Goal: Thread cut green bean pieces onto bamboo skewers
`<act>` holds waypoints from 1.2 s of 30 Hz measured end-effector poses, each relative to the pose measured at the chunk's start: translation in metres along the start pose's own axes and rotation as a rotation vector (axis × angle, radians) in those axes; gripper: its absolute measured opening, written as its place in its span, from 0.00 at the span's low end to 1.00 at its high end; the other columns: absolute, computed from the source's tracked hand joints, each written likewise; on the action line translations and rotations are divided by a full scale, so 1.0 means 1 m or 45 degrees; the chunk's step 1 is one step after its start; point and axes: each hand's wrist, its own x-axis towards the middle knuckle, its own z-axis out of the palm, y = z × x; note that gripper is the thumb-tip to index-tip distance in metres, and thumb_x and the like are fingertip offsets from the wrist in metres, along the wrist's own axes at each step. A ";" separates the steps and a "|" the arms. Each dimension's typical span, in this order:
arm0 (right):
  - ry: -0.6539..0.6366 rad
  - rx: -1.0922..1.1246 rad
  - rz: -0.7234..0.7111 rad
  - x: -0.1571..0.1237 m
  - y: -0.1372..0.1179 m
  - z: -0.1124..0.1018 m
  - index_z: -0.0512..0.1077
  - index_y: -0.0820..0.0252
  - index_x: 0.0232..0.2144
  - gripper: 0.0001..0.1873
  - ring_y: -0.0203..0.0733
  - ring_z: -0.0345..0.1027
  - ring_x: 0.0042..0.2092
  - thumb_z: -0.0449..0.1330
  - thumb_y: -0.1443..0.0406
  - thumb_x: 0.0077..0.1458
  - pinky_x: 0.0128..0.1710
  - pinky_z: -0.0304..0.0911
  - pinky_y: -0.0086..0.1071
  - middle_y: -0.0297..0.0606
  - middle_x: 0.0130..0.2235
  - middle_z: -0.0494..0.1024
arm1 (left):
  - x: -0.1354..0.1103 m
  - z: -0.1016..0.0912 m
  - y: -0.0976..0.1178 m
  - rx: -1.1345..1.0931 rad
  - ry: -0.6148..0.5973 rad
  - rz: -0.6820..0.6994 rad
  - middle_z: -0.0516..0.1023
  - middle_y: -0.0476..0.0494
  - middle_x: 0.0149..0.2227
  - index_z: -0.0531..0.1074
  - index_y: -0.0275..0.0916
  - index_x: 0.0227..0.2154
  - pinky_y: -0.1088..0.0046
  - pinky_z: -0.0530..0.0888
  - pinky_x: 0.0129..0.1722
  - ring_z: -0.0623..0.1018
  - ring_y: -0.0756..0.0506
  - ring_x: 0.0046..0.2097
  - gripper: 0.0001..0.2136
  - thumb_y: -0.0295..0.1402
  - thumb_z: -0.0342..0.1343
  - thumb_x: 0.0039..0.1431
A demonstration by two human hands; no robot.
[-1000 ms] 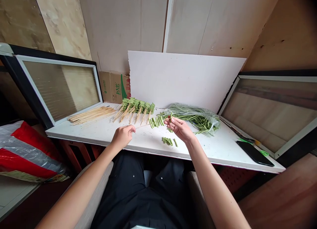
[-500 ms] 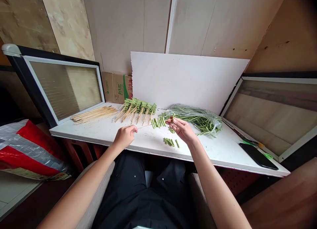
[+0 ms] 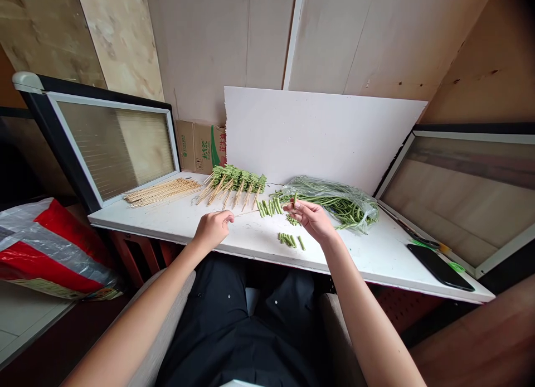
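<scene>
While the left hand (image 3: 214,229) pinches one end of a thin skewer (image 3: 246,213), its fingers curled in, the right hand (image 3: 312,217) grips a short piece of green bean (image 3: 295,198) between thumb and fingertips at the other end. Whether the skewer's tip has entered that piece is too small to tell. The skewer runs between the two hands, above the white surface (image 3: 234,237), and carries a row of bean pieces (image 3: 270,207) set crosswise and side by side, nearer the right hand than the left. Just below the right hand lies a small group of cut pieces (image 3: 292,221), partly hidden by it; closer to the front edge is a second cluster (image 3: 286,240), with a single piece (image 3: 301,242) just to its right. Behind the left hand, a pile of filled skewers (image 3: 240,178) rests with its bean ends toward the back and its sticks pointing forward, and to its left lies a spread of loose skewers (image 3: 163,192). Beyond the right hand, long whole beans (image 3: 346,208) lie partly covered by a clear plastic bag (image 3: 311,182). A black phone (image 3: 440,267) lies flat near the right end of the surface, and a cardboard box (image 3: 203,147) stands at the back, beside an upright white board (image 3: 321,136).
</scene>
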 end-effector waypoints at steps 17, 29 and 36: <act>0.105 -0.026 0.026 -0.003 -0.007 0.009 0.85 0.54 0.39 0.19 0.44 0.74 0.45 0.75 0.50 0.50 0.40 0.71 0.35 0.40 0.40 0.82 | 0.000 -0.002 0.000 0.095 0.071 0.042 0.86 0.47 0.34 0.79 0.41 0.33 0.73 0.74 0.34 0.84 0.43 0.36 0.16 0.16 0.51 0.51; 0.335 -0.048 -0.046 0.005 0.008 0.015 0.83 0.51 0.33 0.18 0.50 0.76 0.50 0.77 0.48 0.46 0.36 0.70 0.35 0.41 0.44 0.84 | 0.000 -0.004 0.005 0.128 0.077 0.054 0.86 0.47 0.33 0.79 0.41 0.33 0.73 0.73 0.32 0.83 0.44 0.33 0.16 0.16 0.51 0.50; 0.390 0.008 -0.154 0.004 0.013 0.032 0.82 0.51 0.32 0.16 0.52 0.74 0.54 0.75 0.49 0.48 0.38 0.71 0.37 0.41 0.49 0.84 | 0.002 -0.010 0.010 0.194 0.134 0.045 0.86 0.47 0.32 0.79 0.41 0.32 0.72 0.69 0.30 0.81 0.44 0.31 0.16 0.16 0.51 0.50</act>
